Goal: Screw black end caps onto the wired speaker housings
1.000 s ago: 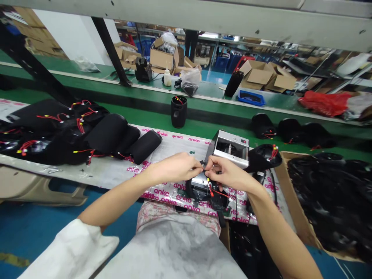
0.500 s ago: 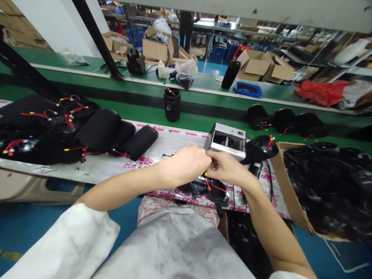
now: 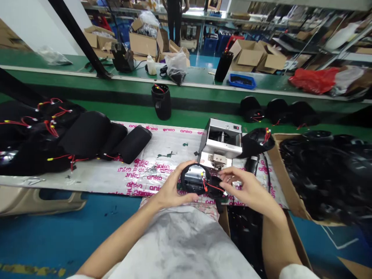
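Note:
My left hand (image 3: 174, 190) curves its thumb and fingers round the rim of a black fabric-covered cylinder (image 3: 183, 178); its glossy inside faces me. Red wires (image 3: 213, 186) with a yellow connector and a white plug run from it across a dark round part (image 3: 215, 181) on its right. Beside that part is my right hand (image 3: 242, 186), fingers bent and apart, with nothing clearly seen between them. Just beyond both hands stands a silver metal machine (image 3: 222, 141) with a small metal block at its front.
Black cylinders with red wires (image 3: 87, 133) are heaped at left. One cylinder (image 3: 161, 102) stands upright beyond the printed sheet (image 3: 162, 143). A cardboard box (image 3: 286, 174) of black parts is at right. Several black pieces (image 3: 277, 110) lie behind it. A person (image 3: 174, 19) stands far back.
My hands have come apart. The left has moved down and left to the cylinder's rim, the right sideways to the right. The cylinder's opening now shows, and the view has shifted.

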A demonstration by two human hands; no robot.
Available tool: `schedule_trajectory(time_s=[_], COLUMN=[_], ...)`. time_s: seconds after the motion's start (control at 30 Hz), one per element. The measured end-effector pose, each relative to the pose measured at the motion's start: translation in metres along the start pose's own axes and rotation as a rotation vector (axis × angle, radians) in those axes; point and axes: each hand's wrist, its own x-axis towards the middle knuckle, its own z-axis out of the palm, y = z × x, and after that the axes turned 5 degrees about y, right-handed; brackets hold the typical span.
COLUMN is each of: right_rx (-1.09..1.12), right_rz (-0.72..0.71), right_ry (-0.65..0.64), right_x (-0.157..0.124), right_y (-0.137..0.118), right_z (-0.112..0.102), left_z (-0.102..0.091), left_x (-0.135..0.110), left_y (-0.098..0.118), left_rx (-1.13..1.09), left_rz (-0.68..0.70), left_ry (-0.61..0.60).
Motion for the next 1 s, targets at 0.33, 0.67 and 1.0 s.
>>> schedule_trajectory(time_s=[0.33,0.67,1.0], right_rx=[-0.128,0.717,1.304], right_rz=[0.014,0.104,0.031], right_ry=[0.219,0.396,0.482], right_x=[-0.037,-0.042,-0.023], right_y=[0.049,0.025,-0.012], right_z=[0.089,0.063,0.108], left_z=[0.016,0.005,0.023], left_x=[-0.004,0.023,0.043], left_y=[0.012,0.061,0.067], left_rx=[-0.144,0.390,0.446], left_rz=[-0.056,0.491,0.596], left_ry=[0.080,0.171,0.132])
